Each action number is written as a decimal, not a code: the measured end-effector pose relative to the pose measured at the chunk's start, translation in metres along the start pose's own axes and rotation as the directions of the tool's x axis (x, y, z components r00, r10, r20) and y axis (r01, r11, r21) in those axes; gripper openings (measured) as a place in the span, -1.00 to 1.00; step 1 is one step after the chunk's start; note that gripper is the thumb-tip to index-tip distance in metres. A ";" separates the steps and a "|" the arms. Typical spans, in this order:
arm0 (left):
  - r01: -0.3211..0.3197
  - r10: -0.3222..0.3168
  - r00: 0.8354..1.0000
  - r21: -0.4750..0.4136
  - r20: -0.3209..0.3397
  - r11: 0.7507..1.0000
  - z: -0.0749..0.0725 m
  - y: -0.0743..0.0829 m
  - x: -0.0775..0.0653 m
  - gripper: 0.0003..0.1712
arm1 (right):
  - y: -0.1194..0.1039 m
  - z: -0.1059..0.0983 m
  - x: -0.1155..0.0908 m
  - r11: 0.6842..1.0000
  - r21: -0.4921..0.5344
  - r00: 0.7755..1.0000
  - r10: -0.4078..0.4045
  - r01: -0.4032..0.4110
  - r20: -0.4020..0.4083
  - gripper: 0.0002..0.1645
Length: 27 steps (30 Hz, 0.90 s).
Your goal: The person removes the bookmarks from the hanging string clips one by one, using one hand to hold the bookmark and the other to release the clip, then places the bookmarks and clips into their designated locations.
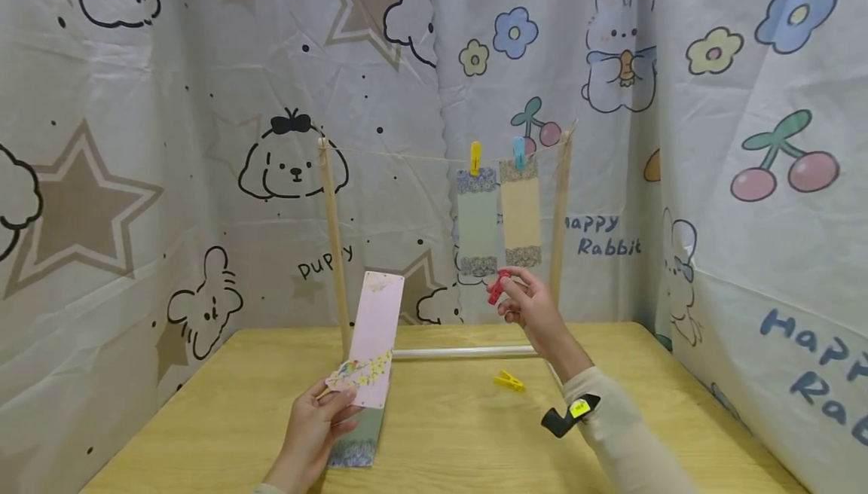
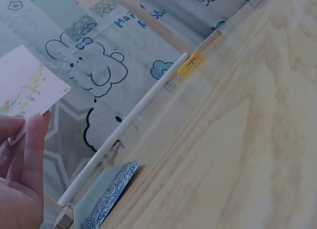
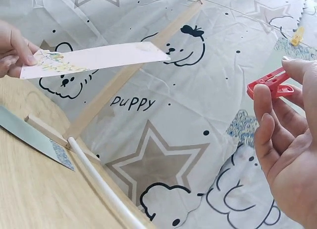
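My left hand (image 1: 315,426) pinches the lower end of a pink bookmark card (image 1: 377,313) printed with yellow flowers and a bird. Held between the thumb and fingers of my right hand (image 1: 536,313) is a red clothespin (image 1: 498,288). Above that hand, two cards hang from a string (image 1: 400,156): a green one (image 1: 478,223) under a yellow clothespin (image 1: 475,158), and a beige one (image 1: 521,211) under a blue clothespin (image 1: 519,153). Another green card (image 1: 359,445) with a blue patterned end lies on the table, partly hidden behind the pink card and left hand.
The string runs between two wooden posts (image 1: 332,245), joined low down by a white rod (image 1: 464,352). A loose yellow clothespin (image 1: 509,381) lies on the wooden table (image 1: 447,434). Printed curtains (image 1: 380,208) surround the back and sides.
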<state>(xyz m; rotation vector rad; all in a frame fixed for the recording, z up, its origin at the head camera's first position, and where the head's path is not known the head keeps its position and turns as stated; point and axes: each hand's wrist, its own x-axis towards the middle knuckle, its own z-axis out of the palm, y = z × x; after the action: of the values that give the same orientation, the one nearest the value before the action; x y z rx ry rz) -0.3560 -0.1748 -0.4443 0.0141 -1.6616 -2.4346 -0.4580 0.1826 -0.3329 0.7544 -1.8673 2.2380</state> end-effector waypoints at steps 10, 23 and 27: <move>-0.012 0.012 1.000 0.083 0.000 0.996 0.006 0.013 -0.010 -0.42 | 0.019 -0.018 -0.015 0.998 0.058 0.999 0.009 -0.007 -0.040 -0.45; -0.020 0.027 0.999 0.235 -0.027 0.972 -0.004 0.005 -0.020 -0.34 | 0.090 -0.035 -0.034 0.966 0.243 0.937 0.161 -0.086 -0.311 -0.59; -0.020 0.031 0.999 0.254 -0.039 0.967 -0.004 0.004 -0.020 -0.35 | 0.097 -0.039 -0.040 0.981 0.162 0.912 0.159 -0.105 -0.378 -0.61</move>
<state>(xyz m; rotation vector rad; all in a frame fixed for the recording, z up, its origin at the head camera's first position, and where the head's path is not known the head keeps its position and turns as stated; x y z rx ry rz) -0.3348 -0.1765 -0.4440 0.0801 -1.9290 -2.1715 -0.4744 0.2064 -0.4409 0.1734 -1.6266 2.3980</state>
